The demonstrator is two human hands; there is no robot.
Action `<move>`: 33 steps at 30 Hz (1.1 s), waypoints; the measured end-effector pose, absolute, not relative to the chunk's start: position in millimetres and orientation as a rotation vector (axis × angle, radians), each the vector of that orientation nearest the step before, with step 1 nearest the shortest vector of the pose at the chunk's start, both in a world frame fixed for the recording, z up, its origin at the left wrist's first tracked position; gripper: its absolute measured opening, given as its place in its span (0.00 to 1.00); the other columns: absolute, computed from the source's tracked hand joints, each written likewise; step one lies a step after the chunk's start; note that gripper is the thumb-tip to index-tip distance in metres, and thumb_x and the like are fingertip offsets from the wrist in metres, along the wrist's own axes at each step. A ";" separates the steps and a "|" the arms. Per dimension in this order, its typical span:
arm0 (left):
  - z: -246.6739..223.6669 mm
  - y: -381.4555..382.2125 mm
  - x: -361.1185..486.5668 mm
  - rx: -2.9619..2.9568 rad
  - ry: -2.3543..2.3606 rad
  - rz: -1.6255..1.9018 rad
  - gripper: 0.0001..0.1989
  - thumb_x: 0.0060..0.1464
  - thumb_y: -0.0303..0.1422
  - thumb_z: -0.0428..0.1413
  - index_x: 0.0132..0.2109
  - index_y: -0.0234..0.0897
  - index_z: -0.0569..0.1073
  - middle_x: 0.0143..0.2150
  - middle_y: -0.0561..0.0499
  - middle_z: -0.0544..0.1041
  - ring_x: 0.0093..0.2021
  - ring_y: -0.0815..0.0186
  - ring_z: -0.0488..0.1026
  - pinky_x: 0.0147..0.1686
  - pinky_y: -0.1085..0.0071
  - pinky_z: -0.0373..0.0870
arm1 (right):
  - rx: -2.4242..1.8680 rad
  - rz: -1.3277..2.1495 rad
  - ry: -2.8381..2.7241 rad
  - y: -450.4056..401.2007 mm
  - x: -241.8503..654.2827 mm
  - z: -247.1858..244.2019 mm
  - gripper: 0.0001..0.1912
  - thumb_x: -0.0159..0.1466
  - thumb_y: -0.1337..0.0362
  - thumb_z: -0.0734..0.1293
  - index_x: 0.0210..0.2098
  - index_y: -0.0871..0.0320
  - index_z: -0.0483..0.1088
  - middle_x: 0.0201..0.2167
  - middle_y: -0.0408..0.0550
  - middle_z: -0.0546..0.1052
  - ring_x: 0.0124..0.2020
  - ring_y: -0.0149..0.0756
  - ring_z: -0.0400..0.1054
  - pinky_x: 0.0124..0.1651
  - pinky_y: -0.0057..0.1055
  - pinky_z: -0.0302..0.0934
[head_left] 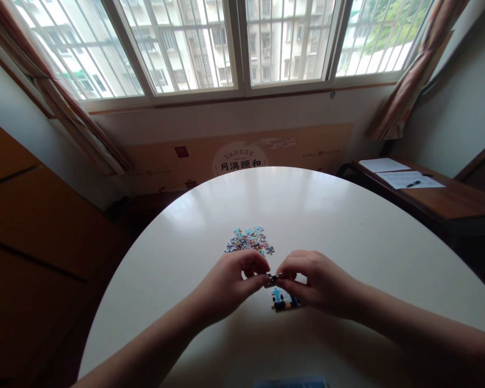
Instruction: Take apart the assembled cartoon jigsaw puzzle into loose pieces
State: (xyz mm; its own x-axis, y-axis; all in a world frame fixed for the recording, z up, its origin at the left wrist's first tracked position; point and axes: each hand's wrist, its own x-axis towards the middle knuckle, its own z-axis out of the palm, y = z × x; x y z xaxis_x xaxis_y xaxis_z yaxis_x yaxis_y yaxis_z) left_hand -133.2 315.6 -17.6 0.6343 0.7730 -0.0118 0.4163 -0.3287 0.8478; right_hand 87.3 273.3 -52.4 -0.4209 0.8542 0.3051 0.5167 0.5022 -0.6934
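Observation:
Both hands meet over the white round table, a small dark puzzle piece (272, 280) between their fingertips. My left hand (236, 277) pinches its left side with thumb and fingers. From the right, my right hand (311, 277) pinches the same piece or one joined to it; which of these cannot be made out. Just below the fingertips lies a small joined puzzle section (282, 299) in blue, white, black and orange, partly hidden by my right hand. A heap of loose puzzle pieces (248, 240) lies behind my left hand.
The white table (165, 258) has a curved far edge. A blue flat item (291, 384) shows at the bottom edge of the view. At the right, a brown side table (464, 196) holds papers (410, 180) and a pen. Windows and a printed cardboard panel (283, 151) stand beyond.

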 end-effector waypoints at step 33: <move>-3.1 367.1 -176.9 2.407 1.516 0.584 0.11 0.57 0.37 0.54 0.39 0.39 0.78 0.38 0.49 0.77 0.32 0.64 0.71 0.36 0.68 0.66 | -1.027 0.495 -2.235 271.8 91.3 -52.4 0.06 0.66 0.64 0.66 0.33 0.58 0.73 0.29 0.43 0.75 0.32 0.29 0.66 0.36 0.26 0.55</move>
